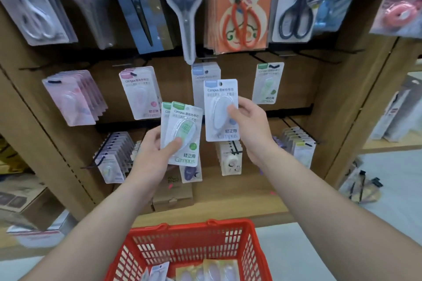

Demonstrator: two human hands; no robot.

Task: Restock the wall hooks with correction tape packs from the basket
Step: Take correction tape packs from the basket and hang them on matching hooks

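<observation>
At frame centre my right hand (249, 121) pinches a blue pack (221, 109) just below the hanging blue row (205, 89). I should level its hole with the hook (206, 72), then push straight on. Left of centre, my left hand (155, 153) grips two green packs (182, 132). The basket (194, 232) sits at the bottom.

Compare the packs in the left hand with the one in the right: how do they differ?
Colour: the green packs in the left hand have green headers; the blue pack in the right hand has a blue one. Count: green packs are two, fanned; the blue pack is single. Pose: green packs tilt, lower; the blue pack stands upright, higher. Both are white Campus cards.
</observation>
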